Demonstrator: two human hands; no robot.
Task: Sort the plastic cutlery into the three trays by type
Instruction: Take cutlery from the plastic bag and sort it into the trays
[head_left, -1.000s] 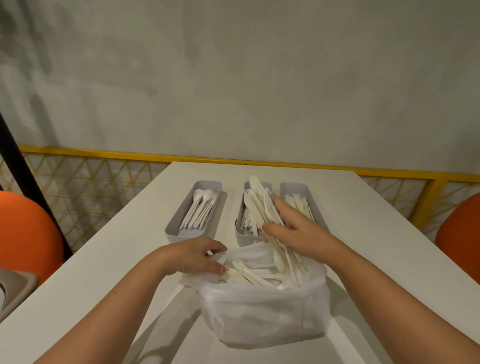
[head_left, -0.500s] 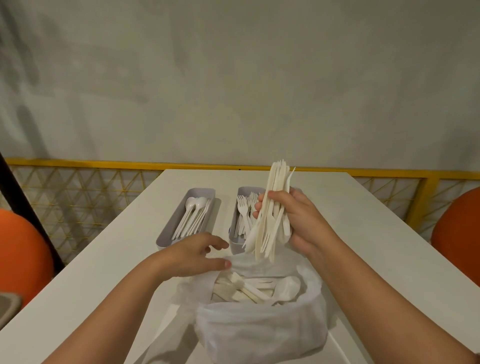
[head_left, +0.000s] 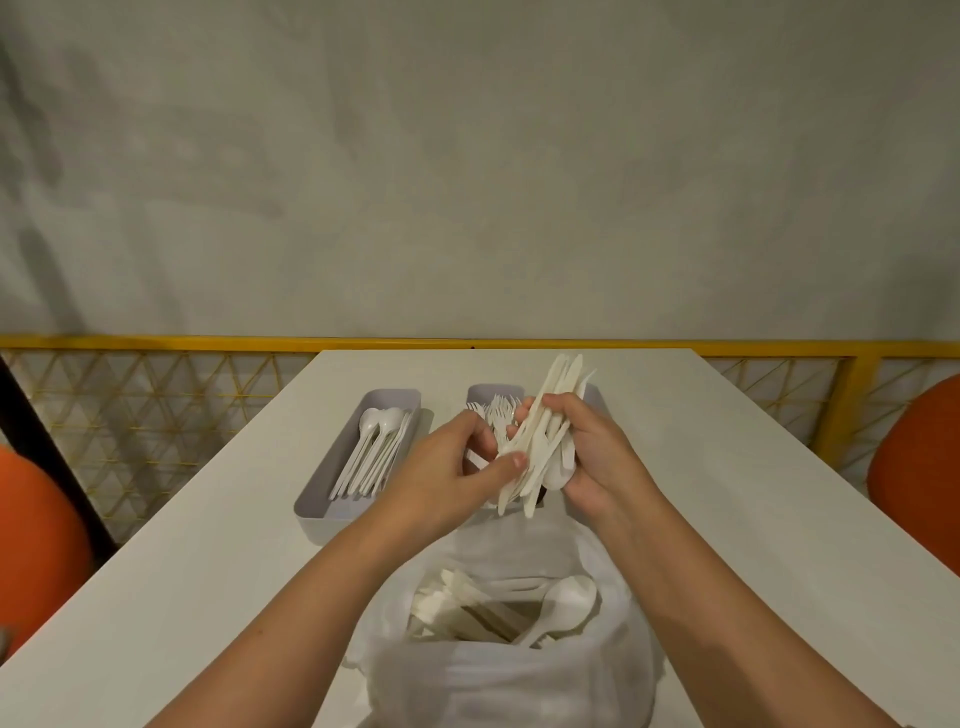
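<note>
Head view: right hand (head_left: 597, 457) grips a bundle (head_left: 540, 441) of white plastic cutlery, fingers wrapped over the front and thumb behind. The bundle stands tilted, with its top ends leaning right toward the far edge and its bottom ends poking out below the palm. It looks like mostly knives, with a spoon bowl low at the palm; the exact mix is unclear.

Left hand (head_left: 452, 467) is up against the bundle's lower left. Its thumb lies across the pieces and its fingers curl behind them, pinching there. Which piece it has, I can't tell. Both hands are raised off the tabletop (head_left: 753, 519), above the gap between bag and trays.

The bag (head_left: 498, 675), translucent white, sits at the centre of the near edge with its mouth open. Loose cutlery is inside, including one spoon (head_left: 571, 603) bowl-up on the right.

The trays run lengthwise toward the far edge:
- The spoon tray (head_left: 358, 452) is leftmost and fully visible, with spoons in it, bowls at the far end.
- The fork tray (head_left: 493, 400) is to its right, half hidden by both hands, with fork tines showing at its far end.
- The third tray (head_left: 598, 401) is just right of that. Only a sliver of rim shows behind the right hand, and its contents are hidden.

The background has a yellow rail (head_left: 208, 343), a grey wall, and orange chairs at both sides.
</note>
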